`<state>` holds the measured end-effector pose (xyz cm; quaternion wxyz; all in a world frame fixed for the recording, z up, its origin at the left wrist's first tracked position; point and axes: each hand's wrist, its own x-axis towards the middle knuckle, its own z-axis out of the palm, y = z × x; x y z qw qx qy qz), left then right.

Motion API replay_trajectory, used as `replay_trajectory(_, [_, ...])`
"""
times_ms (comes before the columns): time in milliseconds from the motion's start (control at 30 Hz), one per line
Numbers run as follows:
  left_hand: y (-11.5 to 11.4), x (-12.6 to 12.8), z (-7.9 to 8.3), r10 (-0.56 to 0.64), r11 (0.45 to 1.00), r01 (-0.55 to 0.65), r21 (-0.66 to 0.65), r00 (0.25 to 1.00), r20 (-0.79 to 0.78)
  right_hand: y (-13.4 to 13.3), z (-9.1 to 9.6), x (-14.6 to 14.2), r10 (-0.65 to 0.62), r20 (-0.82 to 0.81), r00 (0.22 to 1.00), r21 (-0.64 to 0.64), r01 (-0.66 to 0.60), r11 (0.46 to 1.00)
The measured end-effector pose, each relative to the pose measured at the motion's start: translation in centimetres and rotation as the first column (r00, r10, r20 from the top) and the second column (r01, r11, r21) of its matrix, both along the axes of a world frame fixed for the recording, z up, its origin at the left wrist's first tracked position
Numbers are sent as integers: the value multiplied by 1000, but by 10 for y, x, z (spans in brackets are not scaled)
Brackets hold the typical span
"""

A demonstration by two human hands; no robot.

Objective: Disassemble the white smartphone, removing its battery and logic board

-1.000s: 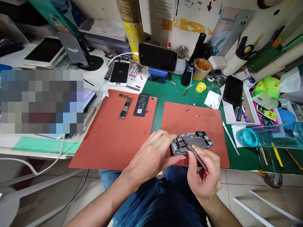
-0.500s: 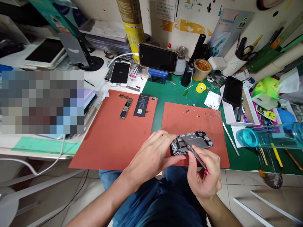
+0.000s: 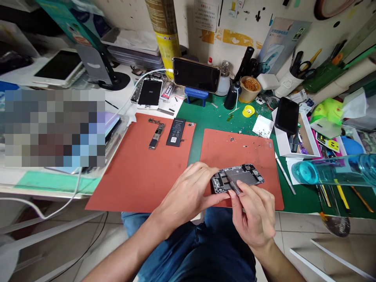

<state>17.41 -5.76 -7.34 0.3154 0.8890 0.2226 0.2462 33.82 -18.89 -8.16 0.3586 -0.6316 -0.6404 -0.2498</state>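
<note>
An opened phone housing [image 3: 241, 177], its inside facing up, lies tilted above the right red mat. My left hand [image 3: 190, 188] grips its left end, fingers on the far edge and thumb along the near one. My right hand [image 3: 255, 211] is closed round a screwdriver [image 3: 234, 187] with a ridged metal grip. The tool's thin tip points into the left part of the housing; whether it touches a screw is too small to tell. On the left red mat lie a phone logic board [image 3: 156, 135] and a black phone battery [image 3: 176, 132].
Tiny parts lie on the right red mat [image 3: 217, 149]. To the right are a metal pen-like tool [image 3: 284, 172], a white box [image 3: 311, 137] and a clear blue bottle [image 3: 335, 168]. A phone [image 3: 196, 74] leans on a blue stand [image 3: 196, 95] at the back.
My right hand has turned, bringing the screwdriver more upright, and its red end is now hidden by the hand. My left hand still grips the housing. The view has shifted slightly.
</note>
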Motion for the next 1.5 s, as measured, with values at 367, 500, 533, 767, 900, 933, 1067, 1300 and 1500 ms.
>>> replay_trajectory(367, [2, 1, -2, -12, 1000, 12, -6, 1000, 5, 0, 0, 13, 159, 23, 987, -60, -157, 986])
replay_trajectory(500, [3, 1, 1, -5, 999, 5, -33, 1000, -18, -1, 0, 14, 195, 17, 981, -84, -193, 978])
replay_trajectory(533, [3, 1, 1, -2, 999, 1, -43, 1000, -27, -2, 0, 14, 200, 15, 980, -92, -198, 976])
replay_trajectory(767, [2, 0, 3, 18, 999, -20, -45, 999, -49, 0, 2, 17, 209, 13, 978, -92, -207, 974])
replay_trajectory(900, [2, -1, -1, 57, 998, -57, -8, 997, -43, 3, 1, 16, 224, 4, 975, -89, -223, 971])
replay_trajectory(933, [2, -1, -2, 61, 998, -61, -2, 997, -42, 4, 0, 16, 212, 10, 977, -81, -210, 974])
replay_trajectory(1067, [2, -2, -5, 67, 998, -67, 15, 996, -55, 6, -1, 15, 180, 58, 982, -50, -177, 983])
replay_trajectory(1300, [2, -3, -5, 70, 997, -69, 17, 995, -65, 5, -3, 15, 176, 27, 984, -52, -175, 983])
replay_trajectory(1500, [2, -2, -4, 69, 998, -68, 13, 996, -56, 7, -2, 15, 162, 1, 987, -30, -162, 986])
